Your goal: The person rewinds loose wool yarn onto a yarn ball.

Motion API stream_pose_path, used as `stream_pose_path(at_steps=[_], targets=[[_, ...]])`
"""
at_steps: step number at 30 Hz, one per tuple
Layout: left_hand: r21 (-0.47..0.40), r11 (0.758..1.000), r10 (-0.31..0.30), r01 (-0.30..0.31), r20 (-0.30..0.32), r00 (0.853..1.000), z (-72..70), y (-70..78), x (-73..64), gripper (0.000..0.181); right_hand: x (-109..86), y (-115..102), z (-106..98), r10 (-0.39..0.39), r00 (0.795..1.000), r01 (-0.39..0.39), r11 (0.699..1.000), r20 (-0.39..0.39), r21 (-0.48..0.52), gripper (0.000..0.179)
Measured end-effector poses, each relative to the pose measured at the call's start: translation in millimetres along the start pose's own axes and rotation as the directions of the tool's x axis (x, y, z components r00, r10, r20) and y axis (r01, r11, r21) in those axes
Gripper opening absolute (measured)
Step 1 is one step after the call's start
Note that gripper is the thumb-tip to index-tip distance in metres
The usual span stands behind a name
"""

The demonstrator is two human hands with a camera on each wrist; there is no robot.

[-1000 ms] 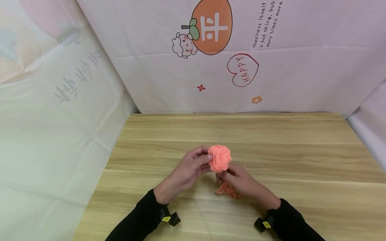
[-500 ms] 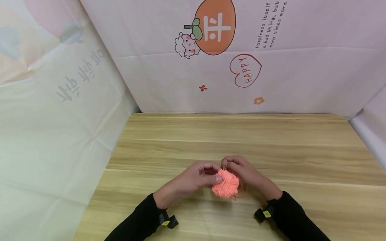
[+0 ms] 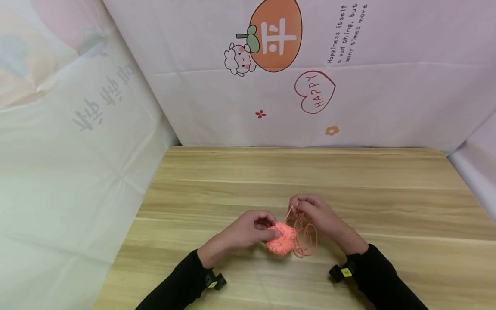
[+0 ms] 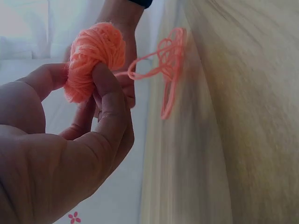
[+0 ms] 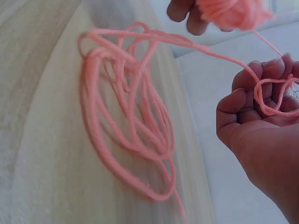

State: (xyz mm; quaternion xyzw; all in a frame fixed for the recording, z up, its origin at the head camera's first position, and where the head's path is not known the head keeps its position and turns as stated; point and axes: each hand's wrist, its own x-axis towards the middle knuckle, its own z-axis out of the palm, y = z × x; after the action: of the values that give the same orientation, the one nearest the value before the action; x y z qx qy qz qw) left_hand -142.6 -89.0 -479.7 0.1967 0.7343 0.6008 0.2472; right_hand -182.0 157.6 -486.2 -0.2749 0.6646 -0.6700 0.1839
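A small coral ball of yarn (image 3: 282, 239) is pinched between the thumb and fingers of my left hand (image 3: 248, 230), low over the table. In the left wrist view the ball (image 4: 96, 58) shows its wound strands, with the thumb on one side and fingertips on the other. My right hand (image 3: 315, 213), to the right and slightly farther away, holds the strand of yarn that runs from the ball. In the right wrist view its fingers are curled with yarn looped over them. Loose loops of yarn (image 5: 135, 102) hang and lie below, between the hands.
A wood-grain table (image 3: 217, 172) spans the work area. Behind it stands a white printed cloth backdrop (image 3: 193, 99), and another pale cloth (image 3: 77, 181) borders the left side. Black wrist cameras (image 3: 341, 273) sit on both dark sleeves.
The ball and left hand came down toward me, then shifted slightly left. My right hand moved from under the ball to its far right side, drawing the strand and loose loops into view.
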Motion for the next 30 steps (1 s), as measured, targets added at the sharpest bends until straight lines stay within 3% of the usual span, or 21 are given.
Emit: stream_pose_path(at_steps=[4,9,20,30], targets=[[0.044,0.999,-0.011,0.013,-0.046,0.999,-3.5,-5.1,2.1,0.016,-1.0,-3.5,-0.9,-0.008,1.000,0.008,1.000,-0.019,-0.002,0.032],[0.064,0.997,-0.040,0.047,-0.100,0.994,-7.3,-12.2,5.3,0.018,-3.9,-11.9,3.6,-0.055,0.998,0.053,0.995,-0.028,-0.087,0.030],[-0.020,0.996,-0.085,0.082,-0.231,0.969,-9.8,-14.2,13.4,0.021,-8.9,-21.7,22.4,-0.195,0.979,0.199,0.976,0.050,-0.088,0.018],[-0.078,0.994,-0.093,0.072,-0.314,0.945,-14.8,-11.0,21.9,0.020,-10.5,-13.9,27.8,-0.229,0.968,0.236,0.970,0.103,-0.057,0.021]])
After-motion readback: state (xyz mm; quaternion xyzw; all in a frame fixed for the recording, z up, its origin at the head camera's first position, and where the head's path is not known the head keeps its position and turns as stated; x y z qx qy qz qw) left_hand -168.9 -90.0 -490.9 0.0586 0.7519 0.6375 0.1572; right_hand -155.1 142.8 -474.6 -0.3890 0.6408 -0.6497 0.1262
